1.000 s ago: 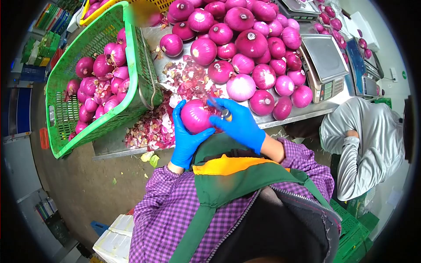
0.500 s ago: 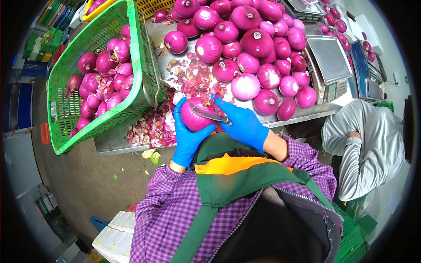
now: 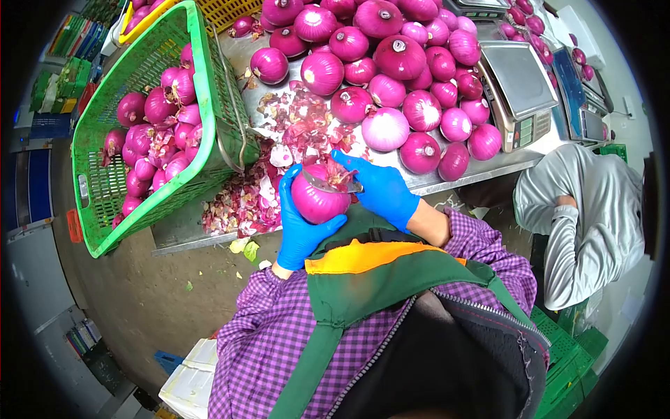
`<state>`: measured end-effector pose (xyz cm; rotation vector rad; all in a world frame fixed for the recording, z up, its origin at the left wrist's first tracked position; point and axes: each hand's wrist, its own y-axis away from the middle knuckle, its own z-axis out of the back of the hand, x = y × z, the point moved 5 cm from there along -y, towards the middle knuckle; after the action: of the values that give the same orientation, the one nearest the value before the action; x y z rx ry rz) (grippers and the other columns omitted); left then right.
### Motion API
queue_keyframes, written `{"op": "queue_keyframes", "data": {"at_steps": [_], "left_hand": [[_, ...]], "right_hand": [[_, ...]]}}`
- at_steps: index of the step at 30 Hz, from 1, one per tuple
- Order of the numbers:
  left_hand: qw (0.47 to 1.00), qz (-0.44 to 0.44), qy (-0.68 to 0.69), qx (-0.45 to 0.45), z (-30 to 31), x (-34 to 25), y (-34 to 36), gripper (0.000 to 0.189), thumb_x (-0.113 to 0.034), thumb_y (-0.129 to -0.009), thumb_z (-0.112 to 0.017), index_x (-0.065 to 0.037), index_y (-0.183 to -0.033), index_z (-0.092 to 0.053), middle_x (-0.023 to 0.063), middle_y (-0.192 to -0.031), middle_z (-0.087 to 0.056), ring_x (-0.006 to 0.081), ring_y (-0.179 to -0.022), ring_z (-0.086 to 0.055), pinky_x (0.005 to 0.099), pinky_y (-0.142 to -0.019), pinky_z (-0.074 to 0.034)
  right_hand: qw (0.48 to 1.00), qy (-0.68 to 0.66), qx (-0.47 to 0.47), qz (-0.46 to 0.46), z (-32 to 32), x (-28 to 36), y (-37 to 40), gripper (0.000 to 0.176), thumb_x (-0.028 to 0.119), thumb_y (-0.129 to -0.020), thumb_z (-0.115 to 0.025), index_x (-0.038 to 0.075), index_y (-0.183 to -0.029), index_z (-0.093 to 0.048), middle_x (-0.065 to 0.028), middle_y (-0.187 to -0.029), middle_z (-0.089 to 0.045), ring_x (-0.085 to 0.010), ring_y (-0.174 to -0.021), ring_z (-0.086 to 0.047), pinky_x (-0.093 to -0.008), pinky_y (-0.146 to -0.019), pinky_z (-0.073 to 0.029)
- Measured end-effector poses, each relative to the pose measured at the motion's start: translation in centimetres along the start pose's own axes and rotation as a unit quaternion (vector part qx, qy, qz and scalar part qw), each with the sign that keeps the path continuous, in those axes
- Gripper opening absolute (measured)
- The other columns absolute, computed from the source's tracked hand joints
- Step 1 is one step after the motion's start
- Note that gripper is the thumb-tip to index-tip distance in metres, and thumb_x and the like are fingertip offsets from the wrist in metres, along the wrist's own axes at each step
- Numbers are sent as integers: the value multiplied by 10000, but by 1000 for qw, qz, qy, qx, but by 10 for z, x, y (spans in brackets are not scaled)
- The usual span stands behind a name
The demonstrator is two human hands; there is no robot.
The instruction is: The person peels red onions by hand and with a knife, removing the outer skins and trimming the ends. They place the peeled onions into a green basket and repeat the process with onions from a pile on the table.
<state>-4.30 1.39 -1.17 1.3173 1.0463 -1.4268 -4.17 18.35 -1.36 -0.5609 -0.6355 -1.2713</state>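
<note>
A large red onion [image 3: 319, 200] rests in my left hand [image 3: 300, 227], whose blue-gloved fingers and thumb wrap its left side and bottom. My right hand [image 3: 380, 188], gloved in blue too, is closed on a small knife [image 3: 322, 183] with a curved blade. The blade lies across the upper part of the onion. Loose papery skin [image 3: 338, 176] bunches between the blade and my right fingers. Beyond my hands, a heap of peeled red onions [image 3: 398, 57] covers the metal table, and shed onion skins [image 3: 300, 119] lie scattered in front of it.
At the left stands a green basket [image 3: 87, 150] holding red onions [image 3: 162, 108]. A digital scale [image 3: 518, 80] is on the table's right side. A person in a grey top [image 3: 593, 216] sits at the right. Along the near side runs the metal table edge [image 3: 188, 244].
The onion in my left hand has turned and dropped slightly. My right hand and the knife have shifted a little left, with more loose skin gathered at the blade.
</note>
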Motion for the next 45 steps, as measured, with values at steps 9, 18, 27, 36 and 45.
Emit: {"op": "queue_keyframes", "data": {"at_steps": [9, 18, 27, 36, 45], "left_hand": [[993, -33, 117, -10, 26, -10, 21, 1022, -322, -602, -852, -78, -1403, -265, 95, -1339, -390, 258, -1212, -443, 411, -1031, -387], [741, 247, 608, 145, -2, 28, 17, 887, -741, -781, -405, -131, -1414, -287, 182, -1368, -412, 420, -1191, -460, 527, -908, -464], [611, 399, 679, 85, -13, 49, 18, 938, -785, -761, -371, -131, -1427, -278, 215, -1403, -370, 512, -1210, -407, 648, -871, -421], [729, 282, 571, 251, -8, 45, 11, 939, -774, -779, -361, -83, -1410, -283, 269, -1341, -410, 512, -1105, -481, 596, -844, -468], [510, 292, 733, 342, -28, 26, 11, 970, -785, -756, -387, -40, -1376, -346, 275, -1310, -448, 486, -1057, -526, 594, -925, -418]], "right_hand": [[987, -88, -29, -133, 2, -67, 9, 515, -3, -843, -551, 76, -1343, -459, -124, -1242, -579, -220, -919, -653, -297, -737, -529], [915, -400, 57, 19, 23, 25, -26, 487, 149, -859, -658, 65, -1310, -493, -57, -1209, -596, -154, -1027, -600, -304, -867, -492], [959, -281, -23, -9, 21, 8, -46, 369, 109, -865, -634, 60, -1222, -555, -116, -1032, -621, -174, -890, -613, -313, -743, -495], [990, -43, 114, 77, 33, 35, -9, 690, 171, -770, -657, 205, -1402, -382, -126, -1175, -601, -327, -904, -647, -403, -720, -526], [995, 7, 88, -52, 14, -50, -20, 521, 76, -818, -624, 165, -1318, -508, -114, -1186, -616, -269, -951, -654, -337, -823, -528]]}}
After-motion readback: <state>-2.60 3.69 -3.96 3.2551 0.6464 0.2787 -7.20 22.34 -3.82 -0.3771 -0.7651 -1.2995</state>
